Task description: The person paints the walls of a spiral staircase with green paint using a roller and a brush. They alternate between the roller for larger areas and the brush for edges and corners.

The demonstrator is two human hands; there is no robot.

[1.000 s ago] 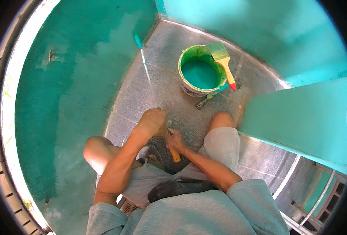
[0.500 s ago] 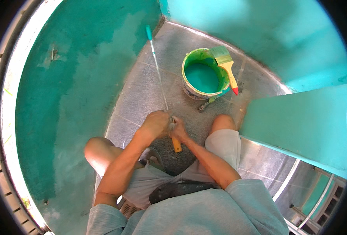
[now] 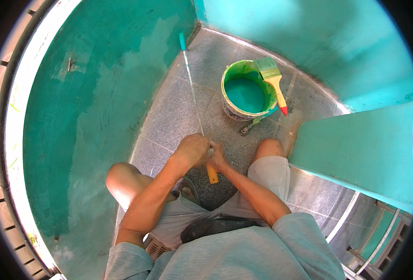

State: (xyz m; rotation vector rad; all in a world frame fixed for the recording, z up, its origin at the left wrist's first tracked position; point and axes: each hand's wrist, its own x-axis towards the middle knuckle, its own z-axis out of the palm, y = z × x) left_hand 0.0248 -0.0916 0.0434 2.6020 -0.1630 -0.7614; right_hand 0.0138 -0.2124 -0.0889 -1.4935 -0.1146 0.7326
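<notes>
My left hand [image 3: 191, 150] is closed round the near end of a long thin pale rod [image 3: 191, 84]. At its far end, by the left wall, the rod has a turquoise cylindrical tip [image 3: 182, 41], which looks like a small paint roller. Pressed up against it, my right hand [image 3: 218, 157] is closed on a tool with a flat orange handle [image 3: 212, 174] that sticks out below the fingers. The tool's other end is hidden between the hands. Ahead stands a bucket [image 3: 226, 100] of turquoise paint [image 3: 245, 95], with a wide paintbrush [image 3: 273, 80] lying across its right rim.
A paint-smeared tool [image 3: 249, 127] lies on the grey tiled floor [image 3: 169, 116] against the bucket's near side. Turquoise walls [image 3: 99, 107] rise on the left and behind, and a turquoise panel [image 3: 355, 140] juts in from the right. My bent knees [image 3: 122, 179] flank my hands.
The whole view has shifted slightly to the right. My hands stay together on the rod and the orange-handled tool, with little visible movement relative to the bucket.
</notes>
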